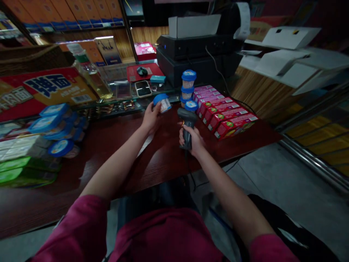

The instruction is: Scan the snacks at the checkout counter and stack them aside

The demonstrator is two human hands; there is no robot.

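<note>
My left hand (149,117) is closed round a small blue-lidded cup (163,102), tipped on its side above the dark red counter (114,160). My right hand (190,140) grips the handle of a dark barcode scanner (187,123), whose head points toward the cup. Just beyond the scanner stands a stack of similar blue-lidded cups (188,89), with one more cup (191,106) beside it. A cable hangs from the scanner's handle over the counter edge.
A row of red and pink boxes (226,112) lies right of the cups. Blue-lidded tubs (53,123) and green packs (24,169) pile at the left. Behind are a phone (143,88), a mouse (142,71) on a red pad, and a black register (196,54). Grey floor lies to the right.
</note>
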